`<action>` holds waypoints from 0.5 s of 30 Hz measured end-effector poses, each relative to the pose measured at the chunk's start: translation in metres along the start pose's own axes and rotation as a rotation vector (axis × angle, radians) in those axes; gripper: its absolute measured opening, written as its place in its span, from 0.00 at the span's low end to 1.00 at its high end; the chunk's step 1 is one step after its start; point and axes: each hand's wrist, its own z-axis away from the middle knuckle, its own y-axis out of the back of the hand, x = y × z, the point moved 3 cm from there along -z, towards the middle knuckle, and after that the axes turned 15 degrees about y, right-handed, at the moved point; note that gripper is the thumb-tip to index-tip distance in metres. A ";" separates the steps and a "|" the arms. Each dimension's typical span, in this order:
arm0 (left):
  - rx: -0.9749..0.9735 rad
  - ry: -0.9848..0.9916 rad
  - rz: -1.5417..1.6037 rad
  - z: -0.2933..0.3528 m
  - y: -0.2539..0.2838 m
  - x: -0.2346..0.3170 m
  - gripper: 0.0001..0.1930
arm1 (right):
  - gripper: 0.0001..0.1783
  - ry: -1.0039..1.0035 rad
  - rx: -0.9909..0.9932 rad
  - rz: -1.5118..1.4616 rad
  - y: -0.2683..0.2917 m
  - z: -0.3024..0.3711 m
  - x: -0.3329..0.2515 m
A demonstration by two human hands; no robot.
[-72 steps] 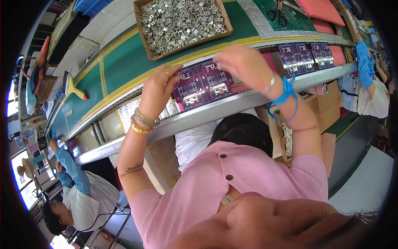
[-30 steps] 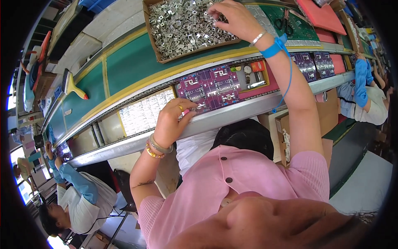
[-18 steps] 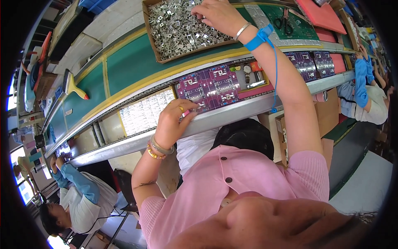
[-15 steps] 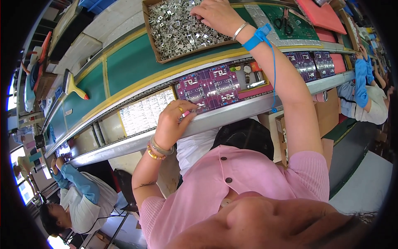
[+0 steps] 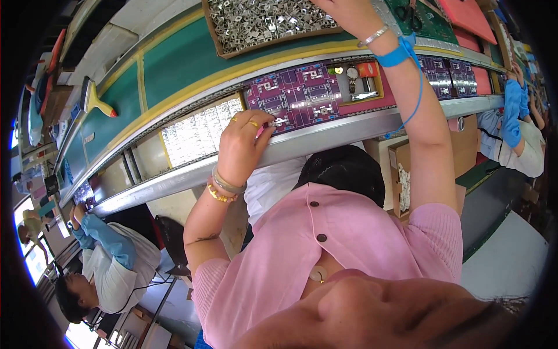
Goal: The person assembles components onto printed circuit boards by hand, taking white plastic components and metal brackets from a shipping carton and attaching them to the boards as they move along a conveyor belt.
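My left hand (image 5: 243,139) is at the near left corner of a purple circuit board panel (image 5: 299,104) with small metal parts on it. Its thumb and fingers are pinched together there; what they hold, if anything, is too small to make out. Beyond the rail, my right hand (image 5: 353,16) is over the right side of a cardboard box (image 5: 279,42) full of small silvery metal clips (image 5: 256,23). The picture's upper edge cuts off its fingertips, so their grip is hidden. A blue wrist strap (image 5: 396,55) with a cord circles my right wrist.
A metal rail (image 5: 197,173) runs along the near side of the line. Right of the board, a tray holds a watch (image 5: 352,78). Scissors (image 5: 411,16) lie at upper right, a yellow-handled brush (image 5: 96,100) at left. Co-workers sit at left (image 5: 119,262) and right (image 5: 511,128).
The view has tilted, so the bench sits higher in the picture. My right hand has moved right across the clip box. My left hand stays at the board's corner.
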 end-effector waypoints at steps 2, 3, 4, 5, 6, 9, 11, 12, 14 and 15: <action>0.006 -0.018 -0.017 0.001 -0.003 0.001 0.09 | 0.06 0.031 0.073 -0.045 0.002 0.010 -0.009; -0.003 -0.023 -0.024 0.002 -0.006 0.001 0.09 | 0.06 -0.131 0.009 -0.123 0.005 0.015 -0.017; -0.014 -0.032 -0.032 0.001 -0.008 0.002 0.09 | 0.06 -0.294 -0.053 -0.198 0.008 0.021 -0.022; -0.017 -0.034 -0.032 0.000 -0.010 0.002 0.09 | 0.05 -0.261 0.018 -0.251 0.011 0.030 -0.027; -0.017 -0.024 -0.040 0.001 -0.013 0.002 0.08 | 0.05 -0.263 0.020 -0.250 0.012 0.041 -0.029; -0.021 -0.027 -0.062 0.003 -0.016 0.006 0.08 | 0.08 -0.291 -0.036 -0.252 0.019 0.073 -0.037; -0.029 -0.048 -0.071 0.002 -0.015 0.007 0.08 | 0.08 -0.321 -0.002 -0.242 0.034 0.090 -0.045; -0.046 -0.051 -0.071 0.004 -0.015 0.007 0.09 | 0.08 -0.348 0.024 -0.237 0.041 0.100 -0.049; -0.083 -0.017 -0.036 -0.001 -0.014 0.007 0.11 | 0.08 -0.560 0.056 -0.268 0.054 0.130 -0.051; -0.099 0.033 -0.007 0.000 -0.010 0.004 0.13 | 0.08 -0.485 0.138 -0.213 0.059 0.139 -0.054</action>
